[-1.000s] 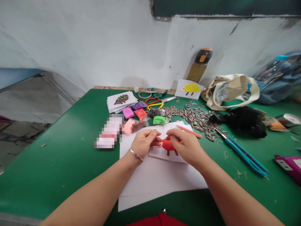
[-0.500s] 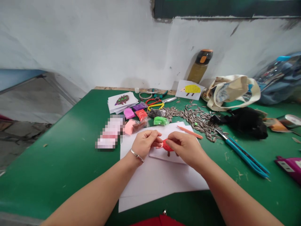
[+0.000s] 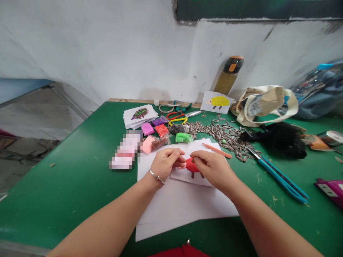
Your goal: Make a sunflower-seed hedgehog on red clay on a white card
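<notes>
My left hand [image 3: 167, 164] and my right hand [image 3: 207, 167] meet over a lump of red modelling clay [image 3: 192, 165], their fingertips pinching at its edges. The clay lies on a white card [image 3: 187, 177] with small brown clay legs beneath it. Both hands hide part of the clay. The card rests on loose white paper sheets [image 3: 177, 210]. An orange modelling tool [image 3: 217, 150] lies just beyond my right fingers. A metal bangle [image 3: 157, 176] circles my left wrist.
Sunflower seeds [image 3: 225, 137] spread across the green table [image 3: 66, 185] behind the paper. Packets of coloured clay [image 3: 160, 130], scissors [image 3: 184, 116], a yellow hedgehog card [image 3: 217, 102], a canvas bag [image 3: 264, 106] and a blue-handled tool [image 3: 278, 176] surround the work.
My hands have drawn closer together over the red clay, covering more of it. The camera view has shifted slightly.
</notes>
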A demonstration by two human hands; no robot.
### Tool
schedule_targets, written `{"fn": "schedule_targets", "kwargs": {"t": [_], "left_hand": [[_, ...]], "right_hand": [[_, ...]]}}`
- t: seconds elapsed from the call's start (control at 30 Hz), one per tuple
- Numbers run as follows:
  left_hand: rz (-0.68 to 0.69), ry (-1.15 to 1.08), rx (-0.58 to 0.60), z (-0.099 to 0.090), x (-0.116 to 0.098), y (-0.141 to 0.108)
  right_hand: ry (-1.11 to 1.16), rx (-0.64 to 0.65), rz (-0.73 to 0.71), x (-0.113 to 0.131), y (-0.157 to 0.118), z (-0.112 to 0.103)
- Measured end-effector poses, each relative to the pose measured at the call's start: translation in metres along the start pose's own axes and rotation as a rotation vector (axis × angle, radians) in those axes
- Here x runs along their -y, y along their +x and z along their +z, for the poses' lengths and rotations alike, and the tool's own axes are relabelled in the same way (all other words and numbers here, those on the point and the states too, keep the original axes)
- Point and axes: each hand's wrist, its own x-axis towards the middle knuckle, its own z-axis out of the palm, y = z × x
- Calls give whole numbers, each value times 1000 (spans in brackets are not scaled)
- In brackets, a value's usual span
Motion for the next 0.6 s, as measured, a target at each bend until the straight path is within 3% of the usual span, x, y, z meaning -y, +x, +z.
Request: {"fn": "schedule_targets", "kwargs": {"t": [0.33,0.6], "left_hand": [[-3,9,1,-1,2,1],[-9,0,-5,-1,2,1]], "right_hand": [[42,25,35,2,0,-1],[63,-51,29,0,1,0]]}}
